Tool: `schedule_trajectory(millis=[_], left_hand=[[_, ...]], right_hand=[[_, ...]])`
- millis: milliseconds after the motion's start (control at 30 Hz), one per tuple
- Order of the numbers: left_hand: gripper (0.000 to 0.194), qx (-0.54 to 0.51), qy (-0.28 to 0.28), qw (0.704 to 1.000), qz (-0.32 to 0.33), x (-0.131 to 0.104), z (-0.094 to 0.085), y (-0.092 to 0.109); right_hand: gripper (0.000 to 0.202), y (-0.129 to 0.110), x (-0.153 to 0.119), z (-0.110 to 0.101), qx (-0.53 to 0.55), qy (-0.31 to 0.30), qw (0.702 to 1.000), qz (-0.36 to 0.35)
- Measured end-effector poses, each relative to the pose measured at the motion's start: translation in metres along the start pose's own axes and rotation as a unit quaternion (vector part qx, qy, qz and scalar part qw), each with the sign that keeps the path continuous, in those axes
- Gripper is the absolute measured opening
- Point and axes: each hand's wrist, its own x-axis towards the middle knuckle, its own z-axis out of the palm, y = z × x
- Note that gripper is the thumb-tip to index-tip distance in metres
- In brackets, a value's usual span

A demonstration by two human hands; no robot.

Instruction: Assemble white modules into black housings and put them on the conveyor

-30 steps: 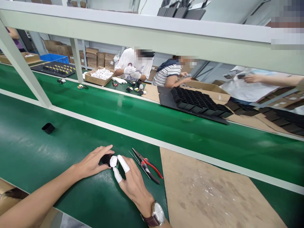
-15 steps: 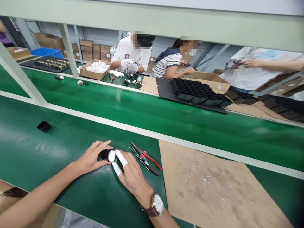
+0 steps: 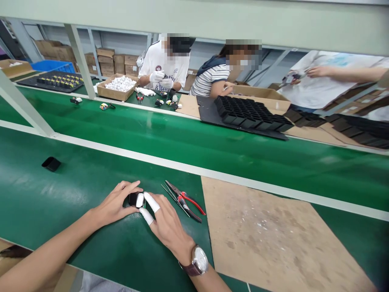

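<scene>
My left hand (image 3: pixel 118 204) is closed around a small black plastic housing (image 3: pixel 133 199) low over the green bench. A white lump (image 3: pixel 140 200) sits at the housing's mouth, with a sliver of green circuit board (image 3: pixel 144 203) beside it. My right hand (image 3: pixel 165 217), with white finger cots on thumb and forefinger, pinches the circuit board at that open end; part of it is hidden by the fingers. To the right of my hands lie red-handled pliers (image 3: pixel 184 199) and metal tweezers (image 3: pixel 174 198). Another black housing (image 3: pixel 51 164) lies alone on the left.
Brown cardboard (image 3: pixel 273 231) covers the bench on my right. A white rail (image 3: pixel 127 156) divides my bench from the green conveyor belt (image 3: pixel 158 129). Beyond it, several co-workers sit by a box of white pieces (image 3: pixel 118 87) and rows of black housings (image 3: pixel 249 111). A slanted post (image 3: pixel 27 101) stands left.
The white lump and circuit board sit slightly closer to the housing in my left hand. The view has shifted a little; the tools lie as before.
</scene>
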Motion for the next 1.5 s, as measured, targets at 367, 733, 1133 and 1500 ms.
schedule_trajectory(millis=[367, 733, 1133, 1500], left_hand=[[0.082, -0.044, -0.055, 0.995, -0.073, -0.009, 0.007, -0.007], [0.086, -0.104, -0.062, 0.986, -0.115, -0.004, 0.0, 0.0], [0.072, -0.082, -0.017, 0.994, -0.069, -0.008, 0.001, -0.001], [0.073, -0.089, -0.008, 0.991, -0.103, -0.007, -0.001, 0.0]], right_hand=[[0.031, 0.005, -0.003, 0.006, 0.086, -0.021, 0.996, 0.004], [0.025, -0.001, 0.003, 0.014, -0.004, -0.043, 0.999, -0.015], [0.041, 0.033, -0.036, -0.01, -0.259, -0.061, 0.963, 0.031], [0.036, 0.022, -0.01, -0.016, -0.169, -0.077, 0.982, 0.029]])
